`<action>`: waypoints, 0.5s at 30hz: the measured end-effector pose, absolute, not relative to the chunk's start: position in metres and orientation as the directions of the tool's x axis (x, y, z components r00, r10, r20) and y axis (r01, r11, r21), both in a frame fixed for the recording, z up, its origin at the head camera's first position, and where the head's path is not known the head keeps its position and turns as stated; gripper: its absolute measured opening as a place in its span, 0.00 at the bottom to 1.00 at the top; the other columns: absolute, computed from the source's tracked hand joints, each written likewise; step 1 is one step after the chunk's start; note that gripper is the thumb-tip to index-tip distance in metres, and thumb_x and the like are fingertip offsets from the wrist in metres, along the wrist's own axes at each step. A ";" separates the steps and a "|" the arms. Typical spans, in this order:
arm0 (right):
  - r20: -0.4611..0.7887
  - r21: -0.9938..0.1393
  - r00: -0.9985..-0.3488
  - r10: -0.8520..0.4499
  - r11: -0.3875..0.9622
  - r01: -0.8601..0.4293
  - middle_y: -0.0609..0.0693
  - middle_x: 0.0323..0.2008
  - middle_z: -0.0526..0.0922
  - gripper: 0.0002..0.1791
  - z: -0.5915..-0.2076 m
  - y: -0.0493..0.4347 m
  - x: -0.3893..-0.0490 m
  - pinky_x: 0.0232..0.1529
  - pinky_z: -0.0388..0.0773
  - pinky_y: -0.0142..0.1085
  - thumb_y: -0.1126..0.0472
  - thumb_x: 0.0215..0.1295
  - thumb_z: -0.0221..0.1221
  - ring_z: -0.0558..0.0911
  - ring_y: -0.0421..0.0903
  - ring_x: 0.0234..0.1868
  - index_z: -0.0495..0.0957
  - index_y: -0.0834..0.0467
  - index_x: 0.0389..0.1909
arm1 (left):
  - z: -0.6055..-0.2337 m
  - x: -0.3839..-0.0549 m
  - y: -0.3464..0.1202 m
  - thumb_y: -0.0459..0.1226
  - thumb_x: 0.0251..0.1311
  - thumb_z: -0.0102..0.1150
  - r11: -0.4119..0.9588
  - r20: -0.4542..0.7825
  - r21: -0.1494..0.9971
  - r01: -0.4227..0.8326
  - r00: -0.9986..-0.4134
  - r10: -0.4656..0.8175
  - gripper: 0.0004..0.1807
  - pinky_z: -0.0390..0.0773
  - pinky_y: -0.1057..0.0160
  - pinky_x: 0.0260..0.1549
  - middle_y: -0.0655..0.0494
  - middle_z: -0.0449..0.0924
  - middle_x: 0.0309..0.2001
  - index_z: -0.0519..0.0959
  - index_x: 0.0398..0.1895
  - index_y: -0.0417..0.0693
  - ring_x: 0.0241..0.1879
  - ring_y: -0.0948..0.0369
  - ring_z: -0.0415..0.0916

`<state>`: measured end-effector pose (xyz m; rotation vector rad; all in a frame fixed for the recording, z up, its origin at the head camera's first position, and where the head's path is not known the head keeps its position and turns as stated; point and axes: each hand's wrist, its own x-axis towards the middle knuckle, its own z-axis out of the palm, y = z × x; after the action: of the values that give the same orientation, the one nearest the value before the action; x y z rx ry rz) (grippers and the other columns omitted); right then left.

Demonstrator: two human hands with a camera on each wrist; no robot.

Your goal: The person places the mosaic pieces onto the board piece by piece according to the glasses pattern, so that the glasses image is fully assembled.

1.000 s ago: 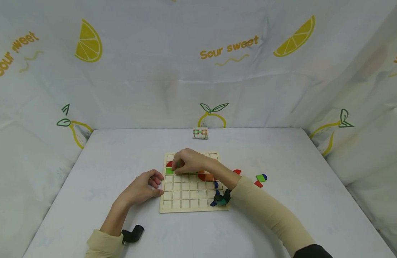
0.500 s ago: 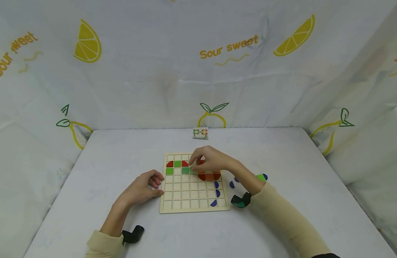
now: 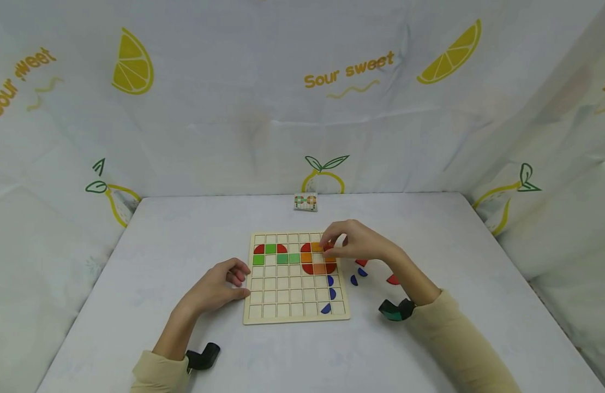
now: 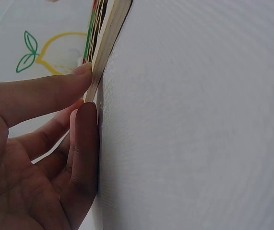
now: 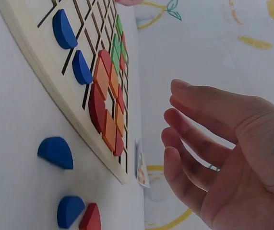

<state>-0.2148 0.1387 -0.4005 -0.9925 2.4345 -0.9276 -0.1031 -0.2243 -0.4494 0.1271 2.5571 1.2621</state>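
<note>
A wooden grid board [image 3: 289, 297] lies flat on the white table, with several coloured pieces in its upper rows. My left hand [image 3: 216, 286] rests by its left edge, thumb and fingertips touching the side; the left wrist view shows the thumb [image 4: 55, 93] at the wooden edge. My right hand [image 3: 356, 240] hovers over the upper right of the board, above a ring of red and orange pieces [image 3: 318, 268]. In the right wrist view its thumb and fingers are apart with nothing between them. Left of that ring lie green squares [image 3: 294, 258] and red quarter-rounds [image 3: 259, 249].
Blue half-rounds [image 3: 332, 293] lie along the board's right side. Loose on the table to the right are more blue half-rounds [image 3: 353, 280] and red pieces [image 3: 393, 279]. A small pattern card [image 3: 305, 202] stands at the back edge, before a lemon-print cloth [image 3: 209, 147].
My right hand has moved rightward from the left green pieces to the red and orange ring, uncovering the green squares. The left hand has stayed at the board's edge.
</note>
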 end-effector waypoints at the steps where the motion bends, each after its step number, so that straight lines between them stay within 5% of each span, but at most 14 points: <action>1: -0.077 -0.685 -0.701 -0.709 0.548 -0.480 0.52 0.51 0.91 0.11 -0.400 0.143 -0.214 0.49 0.86 0.40 0.59 0.71 0.72 0.85 0.50 0.52 0.90 0.57 0.50 | -0.449 -0.103 -0.224 0.30 0.58 0.78 0.614 -0.215 0.788 -0.046 -0.955 0.204 0.21 0.74 0.65 0.45 0.53 0.78 0.40 0.81 0.52 0.43 0.42 0.59 0.76; 15: -0.140 -0.667 -0.754 -0.642 0.624 -0.407 0.50 0.54 0.90 0.10 -0.395 0.206 -0.206 0.51 0.86 0.39 0.57 0.71 0.72 0.84 0.50 0.55 0.91 0.54 0.49 | -0.451 -0.104 -0.224 0.31 0.58 0.79 0.627 -0.227 0.777 -0.056 -0.954 0.195 0.21 0.75 0.63 0.45 0.52 0.79 0.42 0.81 0.53 0.44 0.42 0.59 0.77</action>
<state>-0.2056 0.2060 -0.3948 -0.8382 2.4833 -0.8886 -0.1037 -0.2235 -0.4506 0.1125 2.5619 1.2388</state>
